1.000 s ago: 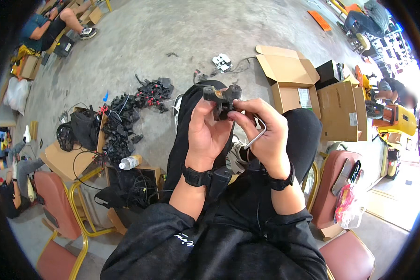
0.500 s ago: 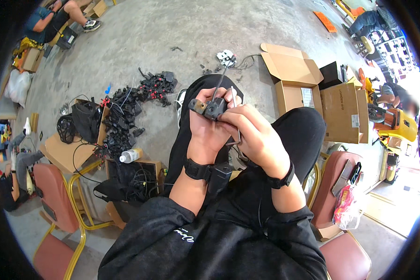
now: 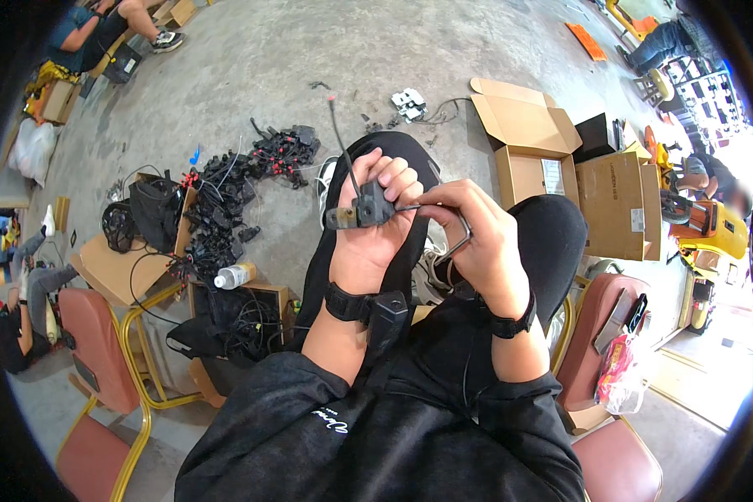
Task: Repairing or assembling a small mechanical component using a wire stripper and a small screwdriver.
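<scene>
My left hand [image 3: 361, 244] is closed around a small black block-shaped part [image 3: 375, 205] above my lap. A thin black cable [image 3: 341, 138] with a red tip rises from that part. A worn-looking metal tab [image 3: 343, 217] sticks out on its left side. Between the thumb and fingers of my right hand [image 3: 487, 238] is a bent metal hex key [image 3: 462, 241]. Its long arm points left and meets the right side of the black part; my fingers partly hide the contact. Both wrists wear black straps.
A heap of black parts with red-tipped cables [image 3: 226, 192] lies on the concrete floor to the left, near a bottle [image 3: 234, 276]. An open cardboard box [image 3: 523, 171] stands at right. Chairs [image 3: 100, 347] flank me. A white part [image 3: 408, 104] lies ahead. Other people sit farther off.
The black part has turned in my left hand, its cable swinging to the left. My right hand has moved slightly right, and the hex key now points sideways into the part.
</scene>
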The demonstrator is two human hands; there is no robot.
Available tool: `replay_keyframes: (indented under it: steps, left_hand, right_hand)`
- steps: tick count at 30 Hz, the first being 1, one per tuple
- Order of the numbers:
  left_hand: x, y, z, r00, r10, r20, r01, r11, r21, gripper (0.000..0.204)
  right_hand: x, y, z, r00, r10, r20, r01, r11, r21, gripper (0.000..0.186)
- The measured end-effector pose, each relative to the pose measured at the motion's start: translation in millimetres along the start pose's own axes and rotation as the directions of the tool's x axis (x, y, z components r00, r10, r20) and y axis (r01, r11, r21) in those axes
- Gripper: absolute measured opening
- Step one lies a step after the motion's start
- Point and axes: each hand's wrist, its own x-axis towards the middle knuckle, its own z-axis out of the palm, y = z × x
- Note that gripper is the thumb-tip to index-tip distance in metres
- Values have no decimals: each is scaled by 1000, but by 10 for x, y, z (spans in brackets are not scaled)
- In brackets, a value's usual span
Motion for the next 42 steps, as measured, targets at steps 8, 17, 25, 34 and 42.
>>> replay_keyframes:
  steps: [8, 17, 25, 34, 42]
  left_hand:
    - [-25, -17, -7, 999, 26, -41, -37, 953, -300, 22]
    - [-63, -66, 22, 995, 99, -5, -97, 963, -250, 10]
    - [-89, -76, -8, 989, 136, 58, -130, 987, -90, 13]
    - [-101, -123, -13, 991, 126, 36, -124, 991, -45, 16]
    - [-124, -114, 2, 994, 107, 1, -106, 987, -117, 16]
  right_hand:
    - [-24, 15, 15, 999, 9, 32, -11, 998, 58, 18]
    - [-18, 14, 47, 990, -49, 134, 46, 999, 29, 19]
    - [-38, 30, 53, 987, -56, 150, 50, 998, 44, 19]
    - [-27, 28, 33, 991, -38, 128, 42, 999, -28, 17]
    - [-36, 53, -8, 992, -12, 126, 14, 1000, -16, 17]
